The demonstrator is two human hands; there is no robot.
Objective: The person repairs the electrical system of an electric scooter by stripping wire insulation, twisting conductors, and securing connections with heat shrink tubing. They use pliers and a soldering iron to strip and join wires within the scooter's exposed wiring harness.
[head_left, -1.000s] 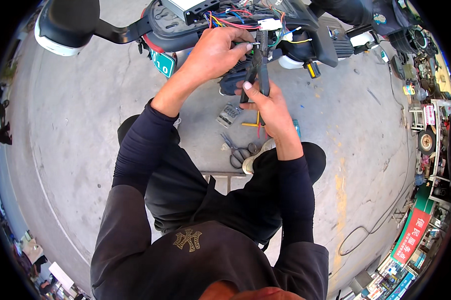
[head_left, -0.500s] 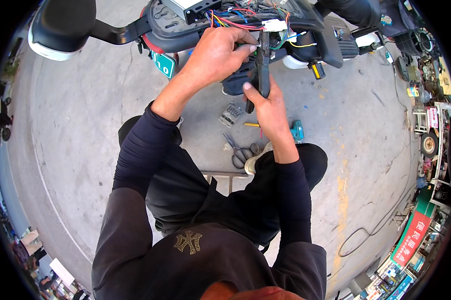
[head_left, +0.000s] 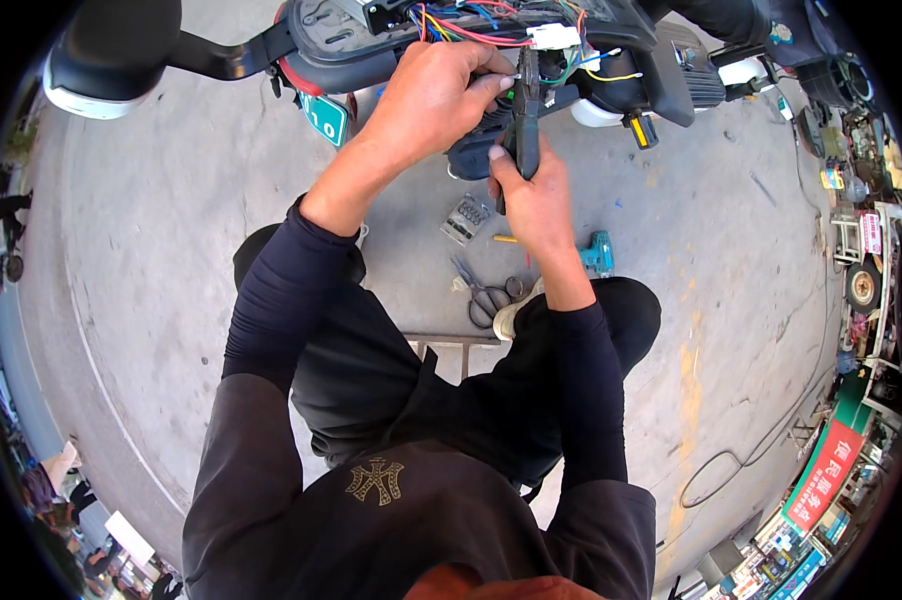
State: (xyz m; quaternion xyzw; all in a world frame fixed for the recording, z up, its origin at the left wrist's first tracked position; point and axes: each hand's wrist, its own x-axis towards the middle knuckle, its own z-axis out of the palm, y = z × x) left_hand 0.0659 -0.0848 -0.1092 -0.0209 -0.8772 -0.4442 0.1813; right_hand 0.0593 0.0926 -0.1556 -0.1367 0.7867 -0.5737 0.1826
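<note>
My right hand [head_left: 537, 195] is wrapped round a pair of black-handled pliers [head_left: 524, 130], held nearly upright with the jaws at the top. Beside those jaws my left hand [head_left: 441, 95] is closed in a pinch on what looks like a thin wire; its fingers hide most of it. Just beyond both hands lies a bundle of coloured wires [head_left: 471, 38] on the open body of a scooter [head_left: 336, 45]. A white plastic connector [head_left: 554, 37] sits among the wires, right above the plier jaws. Loose wire ends [head_left: 616, 75] stick out to its right.
On the concrete below lie scissors [head_left: 486, 300], a small clear case of parts [head_left: 465, 219] and a teal power tool [head_left: 599, 254]. A scooter seat or backrest [head_left: 111, 50] juts out at upper left. Shelves of goods [head_left: 871, 270] line the right, and a hose [head_left: 716, 470] curls on the ground.
The view has shifted slightly, so the scooter sits a little higher in it. Both hands keep their hold near the wires, with the pliers turned only a little.
</note>
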